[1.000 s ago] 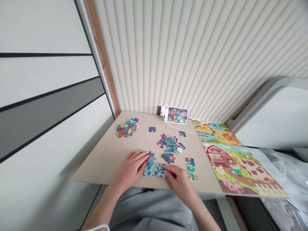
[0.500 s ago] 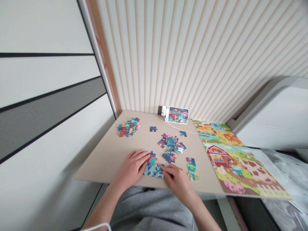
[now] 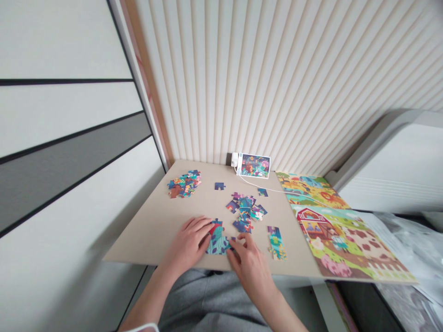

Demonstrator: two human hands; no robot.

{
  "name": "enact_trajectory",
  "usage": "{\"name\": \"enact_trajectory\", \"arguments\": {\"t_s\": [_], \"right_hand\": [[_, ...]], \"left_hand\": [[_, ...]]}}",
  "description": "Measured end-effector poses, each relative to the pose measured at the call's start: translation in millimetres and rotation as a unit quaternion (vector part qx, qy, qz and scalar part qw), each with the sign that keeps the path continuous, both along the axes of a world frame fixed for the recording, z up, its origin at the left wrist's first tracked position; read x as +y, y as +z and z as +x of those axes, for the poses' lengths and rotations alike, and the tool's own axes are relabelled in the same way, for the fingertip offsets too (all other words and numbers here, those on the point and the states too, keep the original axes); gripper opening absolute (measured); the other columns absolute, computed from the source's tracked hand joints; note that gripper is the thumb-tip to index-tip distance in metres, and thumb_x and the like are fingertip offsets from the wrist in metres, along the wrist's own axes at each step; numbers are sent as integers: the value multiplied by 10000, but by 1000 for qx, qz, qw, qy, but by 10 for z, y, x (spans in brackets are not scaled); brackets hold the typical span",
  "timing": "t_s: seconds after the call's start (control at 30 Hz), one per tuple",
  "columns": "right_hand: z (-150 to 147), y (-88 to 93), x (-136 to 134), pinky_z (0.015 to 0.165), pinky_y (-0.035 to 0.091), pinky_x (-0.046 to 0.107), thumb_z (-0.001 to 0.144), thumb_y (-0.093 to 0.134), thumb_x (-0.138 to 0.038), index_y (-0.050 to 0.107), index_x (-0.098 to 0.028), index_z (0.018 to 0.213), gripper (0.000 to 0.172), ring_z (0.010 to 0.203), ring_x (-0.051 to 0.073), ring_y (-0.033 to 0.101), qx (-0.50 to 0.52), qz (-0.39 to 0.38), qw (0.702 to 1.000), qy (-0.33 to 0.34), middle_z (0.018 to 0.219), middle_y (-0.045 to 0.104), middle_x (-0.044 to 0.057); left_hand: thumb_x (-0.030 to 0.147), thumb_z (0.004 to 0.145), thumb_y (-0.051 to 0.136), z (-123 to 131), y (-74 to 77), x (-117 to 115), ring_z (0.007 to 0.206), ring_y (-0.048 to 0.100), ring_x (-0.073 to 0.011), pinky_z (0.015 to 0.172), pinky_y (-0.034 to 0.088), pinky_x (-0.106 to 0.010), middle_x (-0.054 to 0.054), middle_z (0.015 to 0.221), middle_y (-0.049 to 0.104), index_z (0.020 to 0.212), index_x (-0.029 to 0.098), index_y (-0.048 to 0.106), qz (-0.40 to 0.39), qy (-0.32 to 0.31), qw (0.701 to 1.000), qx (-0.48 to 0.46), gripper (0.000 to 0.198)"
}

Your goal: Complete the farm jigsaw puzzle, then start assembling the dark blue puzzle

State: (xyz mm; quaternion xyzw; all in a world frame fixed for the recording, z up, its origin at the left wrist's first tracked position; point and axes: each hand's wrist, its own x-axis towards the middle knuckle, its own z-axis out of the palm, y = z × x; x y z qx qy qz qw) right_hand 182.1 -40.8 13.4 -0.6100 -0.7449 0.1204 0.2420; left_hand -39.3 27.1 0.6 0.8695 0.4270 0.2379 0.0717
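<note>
A partly joined jigsaw section [image 3: 218, 244], teal with purple spots and a red patch, lies near the table's front edge. My left hand [image 3: 192, 240] rests on its left side, fingers stretched out flat and the thumb beside the edge. At its right end, my right hand [image 3: 247, 256] has bent fingers and thumb around a puzzle piece [image 3: 231, 241], which they partly hide. Just beyond the hands is a loose heap of puzzle pieces [image 3: 245, 210]. To the right lies a narrow joined strip [image 3: 277, 243] with a green figure.
Another heap of pieces [image 3: 185, 184] lies at the back left. Single pieces [image 3: 219, 186] [image 3: 262, 192] lie farther back. A picture card [image 3: 254, 166] leans by a white charger [image 3: 234, 159], whose cable crosses the table. Farm [image 3: 349, 244] and animal [image 3: 311, 189] pictures lie right.
My right hand's fingers have spread and shifted slightly left over the right end of the jigsaw section. My left hand stays almost where it was.
</note>
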Motion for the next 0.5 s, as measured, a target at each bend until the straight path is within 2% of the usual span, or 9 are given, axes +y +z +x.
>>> {"name": "enact_trajectory", "arguments": {"t_s": [0.07, 0.2, 0.33, 0.5], "right_hand": [[-12, -30, -10, 775, 544, 302, 974, 576, -276, 722, -261, 1148, 228, 884, 212, 688, 1, 10, 1000, 0, 1190, 628, 109], [-16, -80, -21, 815, 544, 303, 997, 538, -273, 709, -259, 1149, 229, 914, 209, 682, 12, 16, 1000, 9, 1122, 638, 96], [-30, -113, -49, 821, 546, 309, 1008, 515, -272, 710, -266, 1141, 237, 921, 208, 678, 2, 24, 1000, 6, 1116, 641, 92], [-13, -171, -117, 930, 541, 352, 1011, 487, -240, 667, -279, 1272, 319, 1049, 228, 662, 8, 59, 998, 23, 1211, 643, 98]], "left_hand": [[230, 998, 479, -2, 0, -1, 1304, 524, -237, 1153, 411, -461, -35, 1380, 619, 1340, 276, 603, 1, -2, 1000, 1, 367], [240, 1002, 479, -3, 1, -3, 1308, 517, -241, 1153, 408, -462, -42, 1383, 613, 1344, 273, 594, 2, -5, 1000, 2, 362], [353, 978, 557, 7, 17, -15, 1294, 527, -266, 1138, 422, -473, -65, 1365, 615, 1325, 264, 602, 3, -1, 1000, -5, 361], [444, 893, 676, 8, 0, -22, 1277, 537, -285, 1118, 437, -476, -74, 1354, 611, 1327, 267, 592, 3, 7, 1000, -13, 476]]}}
